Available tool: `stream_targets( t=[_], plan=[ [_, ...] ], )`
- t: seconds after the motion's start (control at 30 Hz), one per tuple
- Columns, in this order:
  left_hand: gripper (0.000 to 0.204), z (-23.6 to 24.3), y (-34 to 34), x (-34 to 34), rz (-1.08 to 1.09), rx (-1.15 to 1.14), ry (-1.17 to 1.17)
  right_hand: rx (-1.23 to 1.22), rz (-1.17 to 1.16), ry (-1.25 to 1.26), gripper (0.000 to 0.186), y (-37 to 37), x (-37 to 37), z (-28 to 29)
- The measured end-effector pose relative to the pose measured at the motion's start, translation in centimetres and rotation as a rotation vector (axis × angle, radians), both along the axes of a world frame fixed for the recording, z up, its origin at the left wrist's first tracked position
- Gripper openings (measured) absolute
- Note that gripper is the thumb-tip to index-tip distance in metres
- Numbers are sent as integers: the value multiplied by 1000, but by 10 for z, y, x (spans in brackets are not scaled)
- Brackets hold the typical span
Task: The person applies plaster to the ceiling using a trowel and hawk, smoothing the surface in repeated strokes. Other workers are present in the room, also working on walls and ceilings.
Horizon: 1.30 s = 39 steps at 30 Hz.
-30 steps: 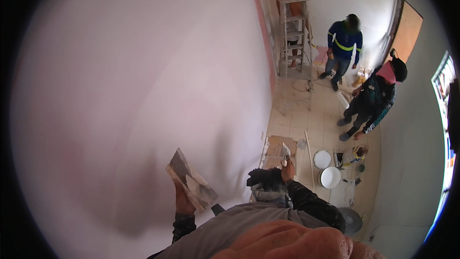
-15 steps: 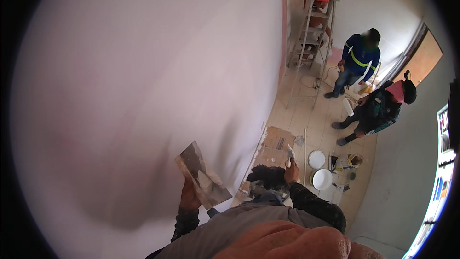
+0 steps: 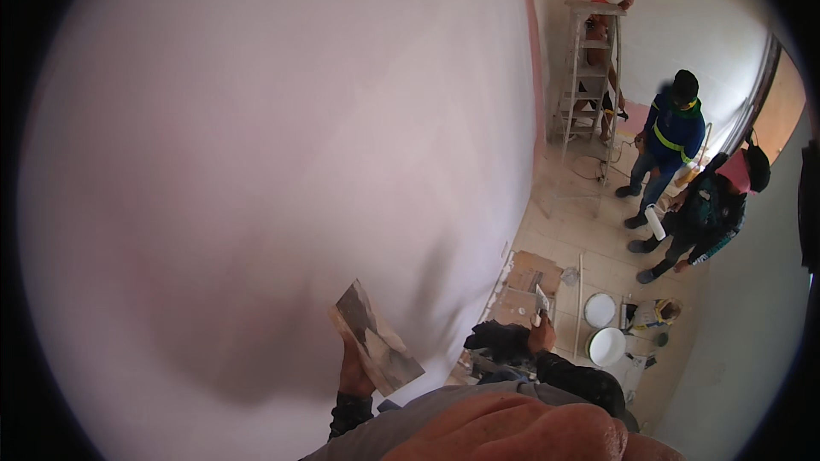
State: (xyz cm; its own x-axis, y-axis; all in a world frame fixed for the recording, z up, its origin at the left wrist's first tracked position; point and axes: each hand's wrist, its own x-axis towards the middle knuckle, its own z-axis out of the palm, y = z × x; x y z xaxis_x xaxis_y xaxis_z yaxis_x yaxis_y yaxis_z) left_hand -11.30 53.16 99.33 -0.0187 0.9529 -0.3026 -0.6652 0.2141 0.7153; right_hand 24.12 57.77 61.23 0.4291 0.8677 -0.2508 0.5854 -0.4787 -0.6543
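- Pinkish-white wall [image 3: 282, 137]: fills the left and centre of the view, bowed by the lens; a darker pink strip [image 3: 532, 43] runs along its far edge, and soft shadows fall on its lower part.
- Pale tiled floor [image 3: 553, 224]: extends to the right of the wall.
- Stepladder [image 3: 589, 72]: stands near the far corner, with a person [image 3: 597, 28] behind it, partly hidden by its steps.
- Two co-workers: one in a blue top [image 3: 670, 132] with a bright yellow band, one in dark clothing [image 3: 713, 205] beside a roller [image 3: 655, 222] with a white sleeve.
- Brown cardboard [image 3: 523, 276]: lies flat on the floor near the wall, beyond the right hand.
- White bucket [image 3: 606, 347]: open at the top, just beside a round white object [image 3: 600, 310].
- Rectangular plate [image 3: 376, 337]: tilted in front of the wall at the person's left, its upper face smeared with grey and whitish material.
- Left hand [image 3: 354, 367]: supports the plate from its left edge and underside; most fingers are hidden, so their exact curl cannot be told.
- Right hand [image 3: 541, 335]: fingers wrapped around the handle of a putty knife.
- Putty knife [image 3: 541, 300]: pale blade pointing away from the person, well apart from the plate.
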Motion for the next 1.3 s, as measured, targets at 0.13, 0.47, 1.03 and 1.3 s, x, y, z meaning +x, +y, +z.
stream_targets(
  t=[0.13, 0.47, 1.03, 1.3],
  plan=[
    [69, 10, -25, -10, -21, 39, -39, 9, 25, 20, 51, -7, -17, 4],
    [63, -5, -140, -93, 34, 229, -237, 408, -91, 166, 53, -75, -94, 21],
    [54, 3, -200, -143, 74, 353, -462, 73, -47, 1447, 57, -73, -196, 222],
    [51, 113, -159, -157, 310, 681, 109, 277, 457, 1873, 55, 14, -225, 329]
  ],
)
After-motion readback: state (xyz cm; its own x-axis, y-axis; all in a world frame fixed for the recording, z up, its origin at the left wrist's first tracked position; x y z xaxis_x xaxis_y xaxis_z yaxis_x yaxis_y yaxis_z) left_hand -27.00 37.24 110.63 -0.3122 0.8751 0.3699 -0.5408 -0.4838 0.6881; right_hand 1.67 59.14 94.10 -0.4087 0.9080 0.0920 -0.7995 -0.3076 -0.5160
